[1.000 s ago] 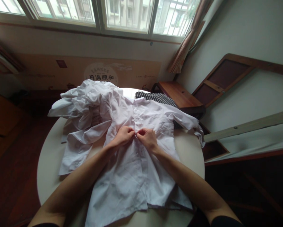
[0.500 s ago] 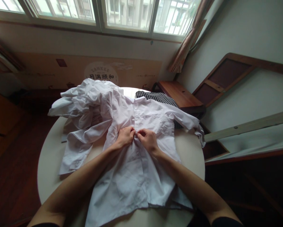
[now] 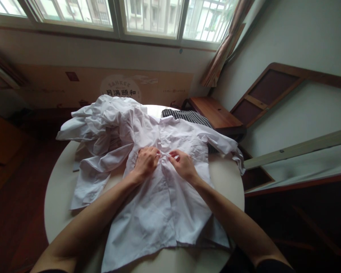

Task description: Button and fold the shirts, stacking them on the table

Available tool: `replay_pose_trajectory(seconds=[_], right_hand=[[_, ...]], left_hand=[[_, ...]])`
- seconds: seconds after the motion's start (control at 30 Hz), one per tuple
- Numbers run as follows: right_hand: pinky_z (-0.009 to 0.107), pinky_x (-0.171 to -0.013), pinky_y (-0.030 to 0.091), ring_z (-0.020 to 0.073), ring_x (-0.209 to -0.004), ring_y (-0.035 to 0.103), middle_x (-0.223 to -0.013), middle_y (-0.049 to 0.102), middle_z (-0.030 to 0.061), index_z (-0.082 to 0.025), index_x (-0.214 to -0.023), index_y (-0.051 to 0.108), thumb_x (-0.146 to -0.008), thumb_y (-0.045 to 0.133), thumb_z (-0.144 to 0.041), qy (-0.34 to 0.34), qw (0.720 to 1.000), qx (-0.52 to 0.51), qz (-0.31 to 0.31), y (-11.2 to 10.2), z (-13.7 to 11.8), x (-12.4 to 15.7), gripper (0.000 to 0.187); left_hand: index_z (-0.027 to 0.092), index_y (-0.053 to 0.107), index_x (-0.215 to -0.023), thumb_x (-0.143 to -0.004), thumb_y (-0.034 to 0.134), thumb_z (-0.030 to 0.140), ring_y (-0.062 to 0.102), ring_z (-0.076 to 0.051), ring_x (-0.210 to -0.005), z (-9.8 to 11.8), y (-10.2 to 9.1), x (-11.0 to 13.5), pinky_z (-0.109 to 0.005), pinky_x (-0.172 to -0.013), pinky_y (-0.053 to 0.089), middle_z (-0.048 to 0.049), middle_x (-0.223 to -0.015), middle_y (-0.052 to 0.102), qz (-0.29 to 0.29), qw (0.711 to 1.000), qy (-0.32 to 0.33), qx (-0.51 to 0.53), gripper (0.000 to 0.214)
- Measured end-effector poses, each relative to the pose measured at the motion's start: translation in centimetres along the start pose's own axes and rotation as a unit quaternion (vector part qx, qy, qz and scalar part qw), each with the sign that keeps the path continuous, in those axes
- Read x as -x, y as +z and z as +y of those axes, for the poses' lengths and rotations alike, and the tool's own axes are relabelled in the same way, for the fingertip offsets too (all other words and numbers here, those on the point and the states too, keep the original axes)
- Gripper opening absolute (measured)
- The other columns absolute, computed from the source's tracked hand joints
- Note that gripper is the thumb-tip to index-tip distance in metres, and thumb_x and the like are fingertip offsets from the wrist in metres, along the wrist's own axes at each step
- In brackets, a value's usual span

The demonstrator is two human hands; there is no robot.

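Observation:
A white long-sleeved shirt (image 3: 147,216) lies front side up, its collar toward the window and its hem toward me. My left hand (image 3: 147,161) pinches the cloth on the left of the button placket, about halfway down. On the other side of the placket, my right hand (image 3: 183,163) grips the cloth between thumb and fingers. A small button shows in the gap between both hands, and the fabric there is drawn into a fold. More buttons run along the front above and below.
The shirt rests on a round pale table (image 3: 56,193). A heap of crumpled white clothes (image 3: 102,117) sits at the back left. Black-and-white striped cloth (image 3: 187,116) lies at the back. Behind it to the right stands a brown wooden chair (image 3: 216,112) by the wall.
My hands have parted slightly sideways from where they met at the placket, and a button is now visible between them. The shirt's position is nearly the same.

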State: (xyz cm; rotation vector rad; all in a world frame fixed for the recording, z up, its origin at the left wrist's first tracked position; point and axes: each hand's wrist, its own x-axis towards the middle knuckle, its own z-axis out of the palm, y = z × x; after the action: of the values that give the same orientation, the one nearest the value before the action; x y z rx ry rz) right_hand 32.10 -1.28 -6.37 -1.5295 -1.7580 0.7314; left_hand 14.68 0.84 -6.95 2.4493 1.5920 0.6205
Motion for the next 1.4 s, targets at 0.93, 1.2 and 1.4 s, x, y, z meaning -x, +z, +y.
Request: replay_pose_trajectory(seconds=[0.93,1.2,1.4], right_hand=[[0.028,-0.061,0.041,0.0233,-0.071,0.064,-0.082,0.069,0.0142,-0.013,-0.082,0.066,-0.077,0.054,-0.020,-0.061,0.914,0.373,-0.149,0.6,-1.8,4.7,0.015],[0.022,-0.050,0.040,0.0120,-0.049,0.055,-0.057,0.063,0.0003,-0.016,-0.068,0.066,-0.069,0.051,-0.018,0.053,0.995,-0.010,-0.088,-0.9,-0.2,4.4,0.015],[0.023,-0.049,0.042,0.0120,-0.049,0.055,-0.062,0.063,-0.0004,-0.017,-0.078,0.065,-0.074,0.053,-0.025,0.081,0.992,-0.074,-0.055,-0.7,-0.3,4.9,0.014]], left_hand=[[0.018,0.062,-0.080,-0.080,0.056,0.029,0.057,-0.017,-0.078,2.3,0.0,5.0,-0.028,-0.070,0.036,-0.0033,-0.083,0.065,-0.186,0.979,0.053,0.059,0.013],[0.018,0.068,-0.078,-0.077,0.055,0.029,0.057,-0.016,-0.072,2.2,0.2,4.8,-0.026,-0.066,0.038,-0.0019,-0.076,0.066,-0.159,0.976,-0.038,0.146,0.016],[0.017,0.067,-0.081,-0.079,0.054,0.032,0.057,-0.018,-0.075,2.5,-0.8,4.5,-0.028,-0.069,0.038,-0.0038,-0.078,0.066,-0.154,0.979,-0.037,0.128,0.020]])
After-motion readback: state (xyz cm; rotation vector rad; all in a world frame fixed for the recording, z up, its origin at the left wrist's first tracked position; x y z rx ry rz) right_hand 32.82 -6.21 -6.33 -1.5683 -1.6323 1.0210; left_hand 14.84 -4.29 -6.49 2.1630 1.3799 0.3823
